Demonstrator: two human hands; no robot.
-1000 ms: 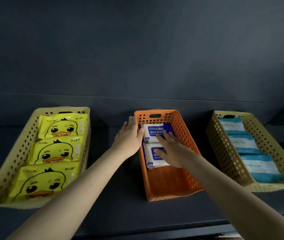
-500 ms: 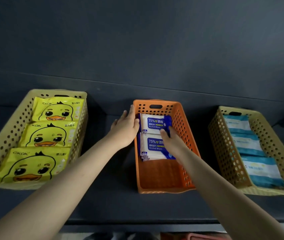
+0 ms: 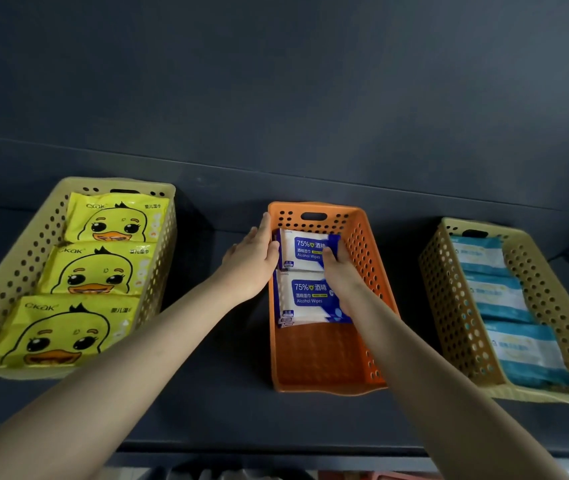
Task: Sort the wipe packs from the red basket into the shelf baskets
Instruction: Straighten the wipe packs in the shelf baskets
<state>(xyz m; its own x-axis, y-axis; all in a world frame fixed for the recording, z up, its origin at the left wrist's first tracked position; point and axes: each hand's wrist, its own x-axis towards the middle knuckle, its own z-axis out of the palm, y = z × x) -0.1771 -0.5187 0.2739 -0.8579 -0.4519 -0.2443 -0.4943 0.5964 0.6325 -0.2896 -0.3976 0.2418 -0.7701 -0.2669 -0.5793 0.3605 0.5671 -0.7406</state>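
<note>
Two packs [image 3: 305, 251] reading "75%" and "Alcohol Wipes" lie at the far end of the orange basket [image 3: 324, 358]; duck packs [image 3: 103, 268] read "Ckak". Left hand [image 3: 252, 261] fingers, pressed together, touch the basket's left wall. Right hand [image 3: 340, 275] fingers, earlier flat across the near pack, rest on the far one

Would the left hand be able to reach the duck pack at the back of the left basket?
Probably yes. The left hand merely rests against the orange basket, and the rear duck pack lies uncovered in the open left basket nearby.
</note>
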